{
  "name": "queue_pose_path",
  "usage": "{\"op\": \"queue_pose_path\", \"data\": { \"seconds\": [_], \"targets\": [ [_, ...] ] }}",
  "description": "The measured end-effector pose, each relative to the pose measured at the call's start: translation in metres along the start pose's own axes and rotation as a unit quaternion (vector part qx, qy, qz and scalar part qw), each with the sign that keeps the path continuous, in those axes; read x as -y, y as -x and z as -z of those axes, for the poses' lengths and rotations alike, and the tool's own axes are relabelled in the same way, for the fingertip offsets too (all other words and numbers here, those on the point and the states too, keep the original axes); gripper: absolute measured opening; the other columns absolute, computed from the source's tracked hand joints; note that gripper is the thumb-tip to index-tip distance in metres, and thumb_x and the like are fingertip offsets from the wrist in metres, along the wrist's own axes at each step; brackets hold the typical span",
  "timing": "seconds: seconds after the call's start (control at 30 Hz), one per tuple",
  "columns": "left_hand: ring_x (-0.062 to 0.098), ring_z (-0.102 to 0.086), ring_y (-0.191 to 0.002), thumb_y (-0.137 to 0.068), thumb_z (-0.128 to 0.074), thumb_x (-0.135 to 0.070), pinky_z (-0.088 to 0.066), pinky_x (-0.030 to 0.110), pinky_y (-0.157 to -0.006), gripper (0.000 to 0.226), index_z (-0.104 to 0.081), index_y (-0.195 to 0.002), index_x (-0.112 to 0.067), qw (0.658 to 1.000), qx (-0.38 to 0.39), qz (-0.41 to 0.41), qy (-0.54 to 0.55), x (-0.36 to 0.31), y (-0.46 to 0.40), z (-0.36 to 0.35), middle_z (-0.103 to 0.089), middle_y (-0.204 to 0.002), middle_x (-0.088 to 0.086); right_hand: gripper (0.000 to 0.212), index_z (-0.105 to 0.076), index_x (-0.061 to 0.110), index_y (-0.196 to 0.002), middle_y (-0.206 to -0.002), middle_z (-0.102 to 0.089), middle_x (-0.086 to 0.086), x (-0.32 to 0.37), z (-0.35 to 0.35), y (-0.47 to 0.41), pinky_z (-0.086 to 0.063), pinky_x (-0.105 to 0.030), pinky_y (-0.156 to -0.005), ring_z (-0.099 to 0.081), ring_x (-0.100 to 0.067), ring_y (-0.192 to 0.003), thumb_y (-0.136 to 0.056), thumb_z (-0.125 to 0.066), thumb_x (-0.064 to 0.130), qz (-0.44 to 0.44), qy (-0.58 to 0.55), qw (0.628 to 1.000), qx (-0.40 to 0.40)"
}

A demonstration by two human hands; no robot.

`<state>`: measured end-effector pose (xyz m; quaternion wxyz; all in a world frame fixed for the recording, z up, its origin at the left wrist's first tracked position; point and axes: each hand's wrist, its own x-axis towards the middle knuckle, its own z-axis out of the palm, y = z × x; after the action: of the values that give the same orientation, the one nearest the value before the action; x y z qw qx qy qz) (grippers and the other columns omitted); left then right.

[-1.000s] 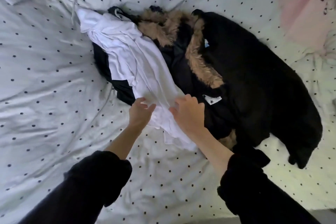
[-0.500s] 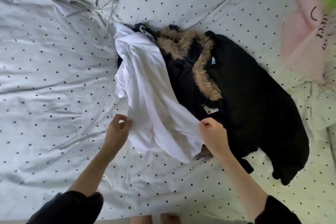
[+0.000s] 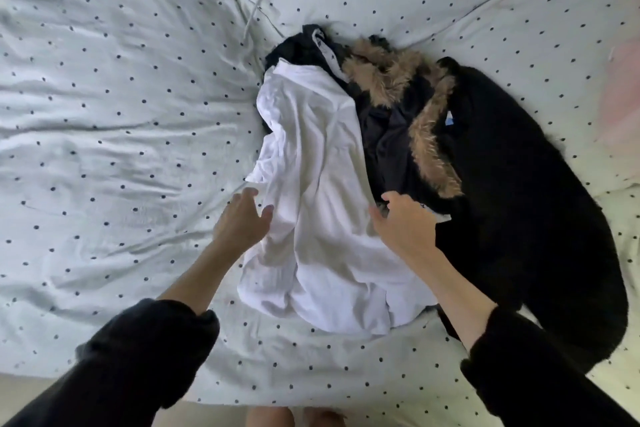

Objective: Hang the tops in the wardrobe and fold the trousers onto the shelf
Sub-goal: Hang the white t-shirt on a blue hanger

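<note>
No writing can be read here: a small pale-blue tag [image 3: 449,120] sits inside the fur-trimmed black coat [image 3: 512,184], and a white label [image 3: 437,216] peeks out just past your right hand [image 3: 405,229], but both are too small to make out. The white top [image 3: 322,204] lies crumpled lengthwise on the bed [image 3: 104,149], its upper end resting on a dark garment [image 3: 298,45] and its right edge overlapping the coat's lining. Your left hand [image 3: 242,218] rests at the top's left edge with fingers spread and relaxed, holding nothing; your right hand lies on the right edge with fingers loosely bent over the cloth, and you cannot tell from this view whether it is pinching the fabric. To the left of the top the spotted bedding is open and wrinkled; the coat crowds the right side, and the near edge of the bed runs just below the top's hem. Pale cords [image 3: 256,0] trail down from the far edge toward the pile. Half a second ago both hands pinched the top's side edges and held it lifted and spread; now it has sunk back onto the bed in a looser heap, your left hand has let go, and the view has moved closer.
</note>
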<state>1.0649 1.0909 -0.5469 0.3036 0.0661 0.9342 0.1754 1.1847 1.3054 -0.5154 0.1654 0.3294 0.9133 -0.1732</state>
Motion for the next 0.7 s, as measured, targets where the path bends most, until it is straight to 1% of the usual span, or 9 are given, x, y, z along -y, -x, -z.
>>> {"op": "queue_pose_path", "data": {
  "seconds": [0.1,0.2,0.27,0.33,0.43,0.53,0.57,0.63,0.7],
  "targets": [
    [0.03,-0.04,-0.13,-0.095,-0.052,-0.026,-0.034,0.04,-0.104,0.053,-0.034,-0.141,-0.007,0.991,-0.058,-0.113,0.032,-0.016,-0.044,0.002,-0.042,-0.142,0.014,0.046,-0.048,0.013,-0.133,-0.125,-0.055,-0.008,0.022,-0.011,-0.038,-0.036,-0.043,-0.094,-0.053,-0.028,-0.113,-0.097,-0.041,0.042,0.033,-0.028,0.999,0.007],
    [0.027,-0.047,-0.126,-0.093,-0.057,-0.029,-0.036,0.036,-0.102,0.052,-0.042,-0.138,-0.007,0.99,-0.043,-0.122,0.06,-0.03,-0.076,0.006,-0.052,-0.136,0.009,0.041,-0.053,0.016,-0.131,-0.128,-0.057,-0.003,0.039,-0.018,-0.061,-0.035,-0.045,-0.103,-0.053,-0.023,-0.117,-0.098,-0.041,0.039,0.061,-0.173,0.983,0.014],
    [0.027,-0.059,-0.109,-0.092,-0.058,-0.025,-0.04,0.032,-0.094,0.032,-0.061,-0.118,-0.006,0.987,-0.068,-0.138,0.05,-0.036,-0.073,0.005,-0.066,-0.115,0.008,0.033,-0.062,0.02,-0.116,-0.11,-0.063,0.005,0.047,-0.019,-0.066,-0.041,-0.038,-0.097,-0.058,-0.016,-0.106,-0.098,-0.042,0.04,0.057,-0.279,0.958,0.023],
    [0.026,-0.063,-0.091,-0.09,-0.06,-0.02,-0.042,0.029,-0.083,0.017,-0.066,-0.095,-0.005,0.976,-0.086,-0.196,0.031,-0.04,-0.055,0.001,-0.07,-0.095,0.006,0.024,-0.062,0.027,-0.089,-0.083,-0.057,0.016,0.054,-0.014,-0.07,-0.042,-0.028,-0.082,-0.058,-0.006,-0.086,-0.096,-0.044,0.042,0.056,-0.322,0.945,0.02],
    [0.025,-0.061,-0.083,-0.088,-0.06,-0.019,-0.045,0.032,-0.075,0.01,-0.056,-0.079,-0.013,0.956,0.027,-0.293,0.005,-0.044,-0.018,-0.005,-0.062,-0.084,-0.001,0.03,-0.064,0.026,-0.097,-0.088,-0.059,0.016,0.066,0.002,-0.082,-0.043,-0.03,-0.087,-0.056,-0.009,-0.09,-0.092,-0.049,0.051,0.047,-0.343,0.938,0.013],
    [0.016,-0.059,-0.09,-0.092,-0.053,-0.026,-0.045,0.029,-0.078,0.012,-0.061,-0.089,-0.017,0.93,0.144,-0.332,-0.061,-0.041,-0.001,-0.01,-0.062,-0.098,-0.006,0.058,-0.057,0.013,-0.12,-0.113,-0.063,0.0,0.082,0.009,-0.094,-0.04,-0.043,-0.099,-0.056,-0.02,-0.107,-0.086,-0.053,0.059,0.047,-0.26,0.963,0.057],
    [0.012,-0.057,-0.091,-0.092,-0.051,-0.027,-0.042,0.026,-0.076,0.015,-0.064,-0.093,-0.02,0.927,0.165,-0.331,-0.069,-0.04,-0.001,-0.011,-0.062,-0.102,-0.008,0.055,-0.056,0.013,-0.12,-0.112,-0.062,-0.001,0.086,0.006,-0.095,-0.038,-0.044,-0.098,-0.055,-0.021,-0.106,-0.085,-0.055,0.055,0.053,-0.201,0.975,0.073],
    [0.006,-0.056,-0.092,-0.093,-0.051,-0.028,-0.041,0.024,-0.078,0.019,-0.069,-0.098,-0.023,0.933,0.199,-0.3,-0.035,-0.035,-0.004,-0.012,-0.065,-0.107,-0.011,0.03,-0.062,0.017,-0.111,-0.105,-0.061,0.003,0.089,-0.009,-0.095,-0.034,-0.041,-0.091,-0.056,-0.022,-0.102,-0.088,-0.057,0.034,0.074,-0.094,0.989,0.082],
    [0.01,-0.062,-0.094,-0.093,-0.054,-0.028,-0.046,0.025,-0.084,0.021,-0.072,-0.101,-0.021,0.956,0.168,-0.234,0.053,-0.028,-0.012,-0.01,-0.069,-0.107,-0.006,0.016,-0.065,0.015,-0.091,-0.096,-0.062,0.001,0.086,-0.023,-0.091,-0.028,-0.036,-0.08,-0.058,-0.027,-0.094,-0.088,-0.049,0.011,0.081,-0.035,0.995,0.05]
  ]
}}
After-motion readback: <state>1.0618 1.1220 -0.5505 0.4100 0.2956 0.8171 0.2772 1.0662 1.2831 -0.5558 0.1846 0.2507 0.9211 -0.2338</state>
